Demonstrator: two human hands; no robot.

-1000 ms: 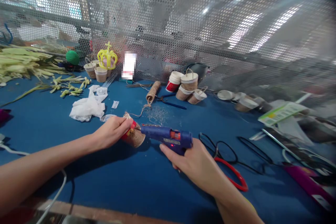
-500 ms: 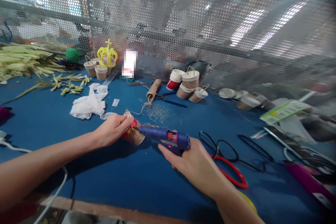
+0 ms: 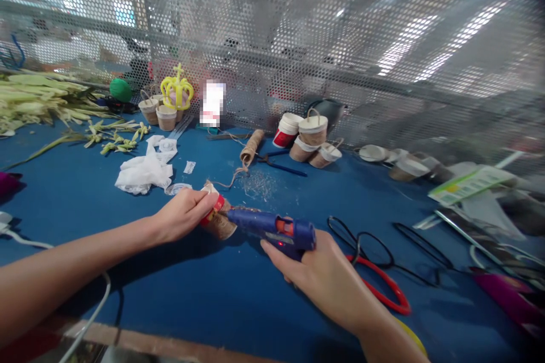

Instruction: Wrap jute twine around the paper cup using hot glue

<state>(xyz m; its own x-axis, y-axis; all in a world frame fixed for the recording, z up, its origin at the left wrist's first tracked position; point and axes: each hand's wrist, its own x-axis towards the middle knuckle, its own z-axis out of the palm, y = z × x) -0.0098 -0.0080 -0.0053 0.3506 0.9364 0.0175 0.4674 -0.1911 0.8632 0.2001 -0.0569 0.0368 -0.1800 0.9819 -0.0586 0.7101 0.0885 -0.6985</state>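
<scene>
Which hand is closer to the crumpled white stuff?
The left hand is nearer, gripping a cup in front and right of the crumpled white stuff; the right hand, holding a glue gun, is farther right.

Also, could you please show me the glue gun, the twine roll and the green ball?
Glue gun (image 3: 272, 228), head view: on its blue body.
Twine roll (image 3: 252, 146), head view: middle of its wound side.
Green ball (image 3: 121, 91), head view: middle of its front.
</scene>
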